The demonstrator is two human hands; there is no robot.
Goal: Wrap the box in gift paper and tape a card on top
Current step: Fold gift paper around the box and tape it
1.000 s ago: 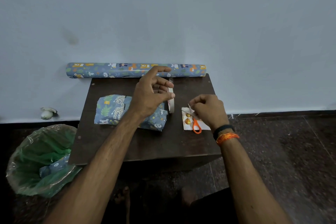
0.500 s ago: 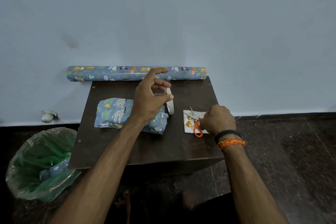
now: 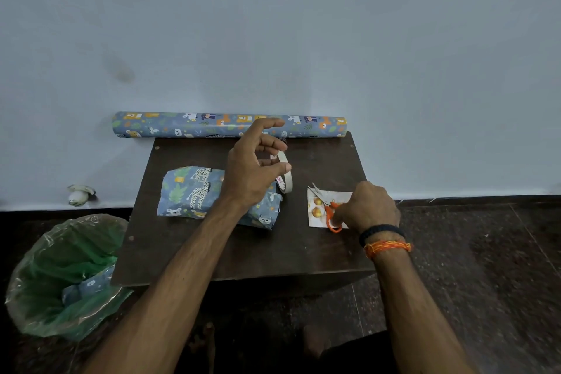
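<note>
The box (image 3: 194, 191), wrapped in blue animal-print paper, lies on the left half of the small dark table (image 3: 212, 252). My left hand (image 3: 255, 173) hovers over the box's right end and holds a roll of tape (image 3: 285, 174) upright between thumb and fingers, index finger stretched out. A white card (image 3: 317, 209) with gold ornaments lies on the table's right side. On it lie small orange-handled scissors (image 3: 329, 215), blades pointing away from me. My right hand (image 3: 367, 206) rests on the card with its fingers curled round the scissors' handles.
A roll of the same gift paper (image 3: 182, 124) lies along the table's far edge against the wall. A green-lined bin (image 3: 60, 276) holding paper scraps stands on the floor at left. A small white object (image 3: 80, 194) sits by the wall.
My right hand has come down and to the right, bringing the scissors flat onto the card. My left hand with the tape has stayed almost still.
</note>
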